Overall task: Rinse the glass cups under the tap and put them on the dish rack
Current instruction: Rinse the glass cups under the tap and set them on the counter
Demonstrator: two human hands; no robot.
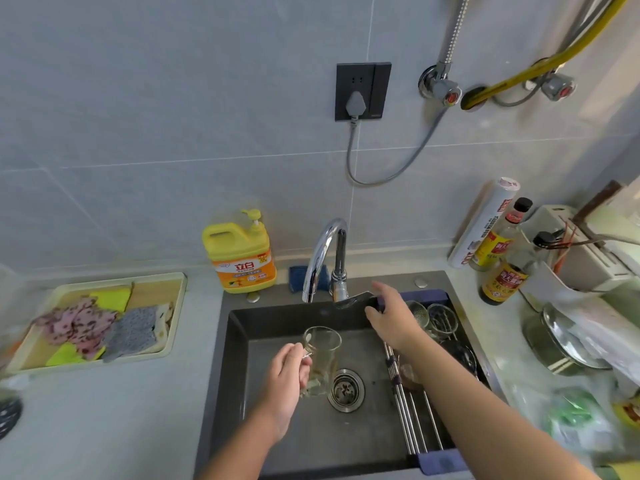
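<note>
Over the dark sink [239, 341], whose right side the dish rack [412, 420] spans, the right hand [391, 320] pinches the tap lever [351, 300] between thumb and fingers. The left hand [287, 379] has its fingers clamped on the handle of the glass cup [322, 344], which it holds just above the drain [345, 389].

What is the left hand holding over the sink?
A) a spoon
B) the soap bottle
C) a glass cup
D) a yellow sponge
C: the left hand pinches the handle of a glass cup above the sink.
</note>
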